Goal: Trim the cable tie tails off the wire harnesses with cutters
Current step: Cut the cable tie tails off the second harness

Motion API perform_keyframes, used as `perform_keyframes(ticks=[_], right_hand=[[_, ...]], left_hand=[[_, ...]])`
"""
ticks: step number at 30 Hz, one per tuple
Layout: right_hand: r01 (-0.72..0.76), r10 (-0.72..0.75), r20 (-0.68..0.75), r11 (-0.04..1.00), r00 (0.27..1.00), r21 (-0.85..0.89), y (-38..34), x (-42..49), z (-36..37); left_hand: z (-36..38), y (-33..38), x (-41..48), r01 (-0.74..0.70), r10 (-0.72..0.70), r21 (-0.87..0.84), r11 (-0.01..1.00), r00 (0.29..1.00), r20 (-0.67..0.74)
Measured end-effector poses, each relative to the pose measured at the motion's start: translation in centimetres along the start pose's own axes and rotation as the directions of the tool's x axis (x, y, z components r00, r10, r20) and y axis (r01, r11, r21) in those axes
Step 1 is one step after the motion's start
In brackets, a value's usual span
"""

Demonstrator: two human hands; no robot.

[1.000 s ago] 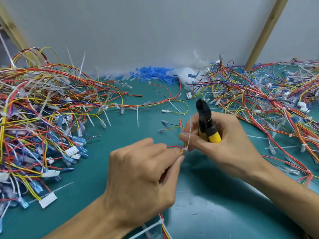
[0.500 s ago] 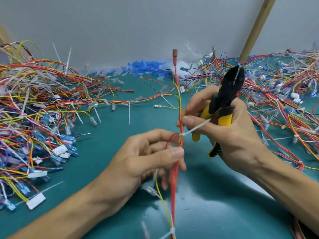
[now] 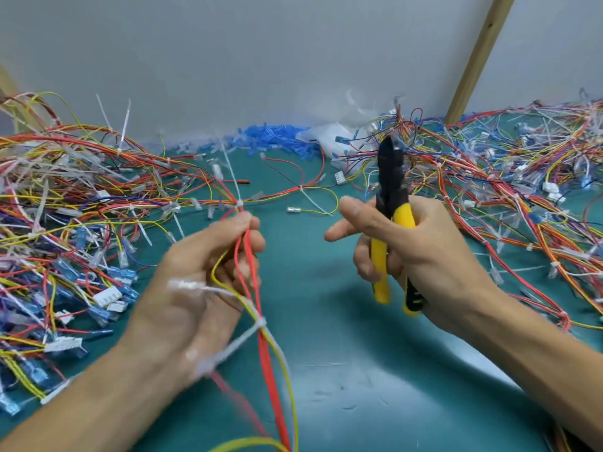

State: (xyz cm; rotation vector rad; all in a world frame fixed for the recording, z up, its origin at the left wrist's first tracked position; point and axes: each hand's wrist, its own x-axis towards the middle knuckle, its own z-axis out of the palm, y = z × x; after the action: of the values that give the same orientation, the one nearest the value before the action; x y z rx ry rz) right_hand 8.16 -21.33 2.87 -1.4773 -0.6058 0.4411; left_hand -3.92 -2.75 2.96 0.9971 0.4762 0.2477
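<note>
Harness (image 3: 248, 252) up off the green table (image 3: 326, 370), red and yellow wires pinched in the left hand (image 3: 195, 282). Right hand (image 3: 424, 256) grips the cutters (image 3: 390, 197) upright, forefinger and thumb spread. Tie tail (image 3: 228, 349) is blurred: snip carelessly and the blades could nick a wire.

Teal mat (image 3: 326, 321); grey wall (image 3: 261, 60) behind; wooden batten (image 3: 473, 60) at right; blue sleeve heap (image 3: 274, 138) beside white bag (image 3: 323, 137).

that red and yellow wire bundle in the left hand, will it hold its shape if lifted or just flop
Probably floppy: the wire bundle droops in loose curves below the left hand. Likely light, since the fingers alone carry it. The cable tie tail sticks straight out, so it is probably stiffer than the wires.
</note>
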Motion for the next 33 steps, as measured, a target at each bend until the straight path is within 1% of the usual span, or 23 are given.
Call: perform_keyframes(ticks=[1, 3, 4, 6, 8, 9, 10, 11, 12, 13, 14, 16, 18, 22, 24, 27, 30, 33], right_hand=[[-0.1, 0.099, 0.019, 0.995, 0.995, 0.018, -0.1, 0.2, -0.2], [-0.295, 0.28, 0.113, 0.944, 0.953, 0.147, -0.2, 0.3, -0.6], [-0.344, 0.316, 0.166, 0.921, 0.934, 0.181, -0.2, 0.3, -0.9], [-0.348, 0.314, 0.223, 0.928, 0.923, 0.135, 0.0, 0.1, -1.3], [-0.257, 0.237, 0.2, 0.963, 0.951, 0.08, 0.1, -0.1, -1.5], [-0.164, 0.156, 0.155, 0.986, 0.976, 0.039, 0.0, -0.1, -1.4], [-0.037, 0.04, 0.103, 0.999, 0.994, -0.028, -0.1, -0.2, -1.1], [0.095, -0.087, 0.068, 0.988, 0.994, -0.118, -0.3, -0.2, -0.8], [0.203, -0.193, 0.065, 0.958, 0.979, -0.204, -0.3, -0.2, -0.6], [0.264, -0.251, 0.082, 0.927, 0.964, -0.267, -0.2, -0.2, -0.5], [0.286, -0.267, 0.104, 0.907, 0.958, -0.31, 0.0, -0.2, -0.5], [0.29, -0.254, 0.142, 0.855, 0.957, -0.429, 0.6, -0.2, -0.7], [0.316, -0.277, 0.156, 0.767, 0.948, -0.558, 1.2, -0.2, -0.9], [0.414, -0.42, 0.181, 0.571, 0.89, -0.709, 1.4, -0.1, -0.9], [0.439, -0.46, 0.204, 0.492, 0.864, -0.751, 1.2, 0.0, -0.9], [0.466, -0.497, 0.219, 0.453, 0.839, -0.76, 1.0, 0.0, -1.1], [0.498, -0.514, 0.254, 0.417, 0.819, -0.76, 0.9, 0.0, -1.3], [0.505, -0.51, 0.277, 0.386, 0.814, -0.772, 0.9, 0.0, -1.3]], left_hand=[[-0.5, -0.6, 0.4, -0.035, 0.037, 0.046, 0.998, 0.998, -0.049], [-1.1, -1.4, 0.6, -0.133, 0.139, 0.078, 0.988, 0.987, -0.083], [-1.4, -1.6, 0.7, -0.177, 0.185, 0.085, 0.981, 0.978, -0.097], [-1.8, -1.6, 1.4, -0.278, 0.294, 0.115, 0.954, 0.944, -0.149], [-1.9, -1.5, 2.2, -0.338, 0.366, 0.156, 0.928, 0.906, -0.212], [-1.9, -1.5, 2.4, -0.347, 0.386, 0.191, 0.918, 0.892, -0.235], [-1.9, -1.6, 2.4, -0.348, 0.395, 0.215, 0.912, 0.887, -0.24], [-1.8, -1.7, 2.2, -0.359, 0.404, 0.218, 0.908, 0.888, -0.22], [-1.7, -1.8, 1.8, -0.369, 0.407, 0.206, 0.906, 0.895, -0.186], [-1.6, -1.8, 1.4, -0.375, 0.405, 0.187, 0.908, 0.901, -0.155], [-1.5, -1.7, 1.0, -0.37, 0.392, 0.172, 0.913, 0.912, -0.122], [-1.3, -1.6, 0.5, -0.335, 0.344, 0.137, 0.932, 0.938, -0.042], [-1.0, -1.6, 0.2, -0.286, 0.283, 0.098, 0.953, 0.958, 0.049], [-0.5, -1.4, -0.3, -0.242, 0.219, 0.08, 0.967, 0.95, 0.225], [-0.5, -1.3, -0.6, -0.198, 0.176, 0.044, 0.979, 0.937, 0.303], [-0.6, -1.3, -0.9, -0.143, 0.132, -0.003, 0.99, 0.911, 0.391], [-0.6, -1.3, -1.1, -0.101, 0.1, -0.021, 0.995, 0.908, 0.407], [-0.7, -1.3, -1.1, -0.074, 0.075, -0.019, 0.997, 0.903, 0.423]])
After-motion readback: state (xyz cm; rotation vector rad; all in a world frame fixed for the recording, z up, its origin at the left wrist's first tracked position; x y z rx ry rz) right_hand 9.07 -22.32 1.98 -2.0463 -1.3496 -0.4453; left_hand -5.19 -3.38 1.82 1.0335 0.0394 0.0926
